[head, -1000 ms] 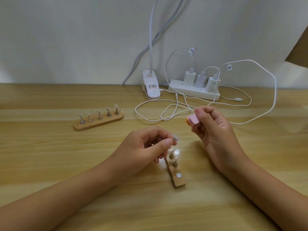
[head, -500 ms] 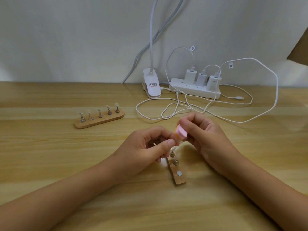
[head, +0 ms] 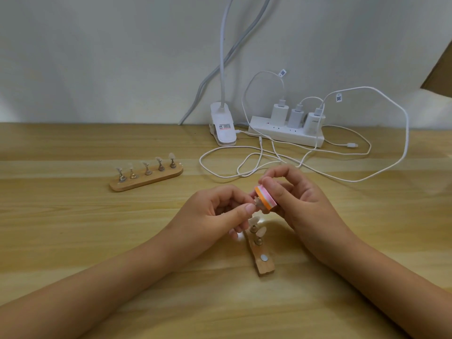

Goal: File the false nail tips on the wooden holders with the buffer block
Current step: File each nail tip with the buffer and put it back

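Home desk corner, we judge.
We note a wood-grain bench (head: pixel 73 241) against a plain pale wall (head: pixel 97 57), a clip-on lamp (head: pixel 223 128), a power strip (head: pixel 286 136) carrying three chargers (head: pixel 278 113), loose white cables (head: pixel 406 128).

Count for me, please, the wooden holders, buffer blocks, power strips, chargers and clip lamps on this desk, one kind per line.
Wooden holders: 2
Buffer block: 1
Power strip: 1
Chargers: 3
Clip lamp: 1
Total: 8
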A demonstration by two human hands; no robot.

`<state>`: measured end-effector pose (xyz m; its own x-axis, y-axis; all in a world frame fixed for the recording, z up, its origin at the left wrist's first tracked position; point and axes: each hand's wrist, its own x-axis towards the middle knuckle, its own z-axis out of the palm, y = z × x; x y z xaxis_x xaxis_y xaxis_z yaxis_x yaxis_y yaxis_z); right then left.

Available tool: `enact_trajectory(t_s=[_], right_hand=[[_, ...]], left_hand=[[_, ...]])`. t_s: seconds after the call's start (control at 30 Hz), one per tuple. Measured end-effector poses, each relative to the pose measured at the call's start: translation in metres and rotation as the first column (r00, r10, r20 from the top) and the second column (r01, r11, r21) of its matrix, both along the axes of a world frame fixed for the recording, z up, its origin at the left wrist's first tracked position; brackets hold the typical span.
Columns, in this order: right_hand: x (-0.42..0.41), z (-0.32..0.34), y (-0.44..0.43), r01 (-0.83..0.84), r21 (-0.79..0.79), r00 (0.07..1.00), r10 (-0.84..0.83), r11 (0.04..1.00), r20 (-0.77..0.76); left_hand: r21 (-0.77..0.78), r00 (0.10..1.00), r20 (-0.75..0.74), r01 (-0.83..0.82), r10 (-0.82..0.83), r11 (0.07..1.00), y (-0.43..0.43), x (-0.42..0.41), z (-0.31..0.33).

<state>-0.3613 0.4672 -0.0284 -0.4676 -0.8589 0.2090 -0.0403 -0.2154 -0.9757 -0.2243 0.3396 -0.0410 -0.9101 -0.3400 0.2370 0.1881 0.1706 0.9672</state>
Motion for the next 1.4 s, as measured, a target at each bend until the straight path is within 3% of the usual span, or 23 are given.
enact_trajectory(t_s=[0.23,0.43,0.63,0.77,0.87,1.0,1.13,1.3,1.4], right_hand=[[0.003,-0.002,-0.003,0.036,0.014,0.999,-0.037,0.999,0.038],[0.002,0.0,0.0,0.012,0.066,0.999,-0.009,0.998,-0.037],[0.008,0.0,0.009,0.057,-0.047,0.918,-0.071,0.997,-0.391],[0.008,-0.001,0.007,0.097,-0.072,0.915,-0.118,0.993,-0.386],[0.016,-0.004,0.007,0.058,-0.187,0.814,-0.156,0.981,-0.56],[0.009,-0.005,0.005,0.143,-0.155,0.861,-0.2,0.978,-0.467],[0.019,-0.006,0.007,0.072,-0.254,0.783,-0.212,0.965,-0.585],[0.008,-0.006,0.003,0.15,-0.164,0.891,-0.205,0.975,-0.404],[0.015,-0.006,0.006,0.114,-0.203,0.877,-0.194,0.973,-0.439]], left_hand=[[0.062,0.998,0.028,-0.064,0.062,0.996,-0.002,-0.002,0.002],[0.059,0.997,0.036,-0.076,0.074,0.995,-0.002,-0.003,0.004],[0.064,0.998,0.01,-0.069,0.068,0.996,0.0,-0.001,0.005],[0.033,0.999,-0.005,-0.05,0.05,0.998,0.001,0.001,0.005],[0.04,0.999,-0.019,-0.049,0.05,0.998,0.002,0.0,0.005],[0.032,0.998,-0.019,-0.053,0.053,0.998,0.001,0.0,0.005],[0.03,0.998,-0.031,-0.046,0.047,0.998,0.002,-0.001,0.005],[0.011,0.999,-0.043,-0.033,0.034,0.999,0.001,0.0,0.003],[0.003,0.998,-0.046,-0.034,0.034,0.999,0.001,-0.001,0.002]])
